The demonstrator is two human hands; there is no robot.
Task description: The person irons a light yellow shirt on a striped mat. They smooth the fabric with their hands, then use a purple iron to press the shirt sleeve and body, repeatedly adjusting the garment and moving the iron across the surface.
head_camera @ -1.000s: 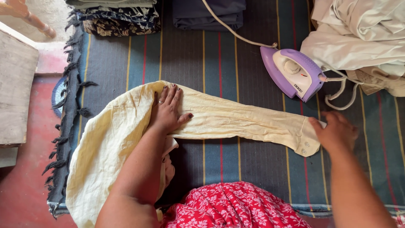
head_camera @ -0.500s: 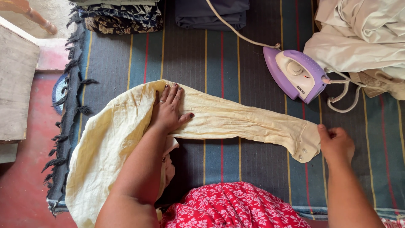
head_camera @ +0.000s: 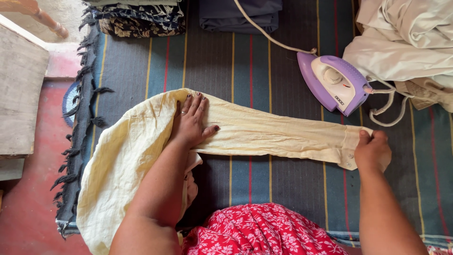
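Pressing flat, the left hand (head_camera: 191,123) pins the pale yellow shirt (head_camera: 127,156) at its shoulder, fingers spread. Right hand (head_camera: 373,150) pinches the sleeve cuff (head_camera: 350,150), pulling the sleeve straight between the grips. Just beyond the cuff sits the purple iron (head_camera: 334,84); bare striped mat (head_camera: 264,184) lies below the sleeve.

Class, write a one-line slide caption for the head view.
Left hand flattens a yellow shirt sleeve while right hand pulls its cuff.

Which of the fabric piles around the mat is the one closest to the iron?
The cream heap at top right, lying just beside the iron. The navy stack and patterned stack sit farther left along the top edge.
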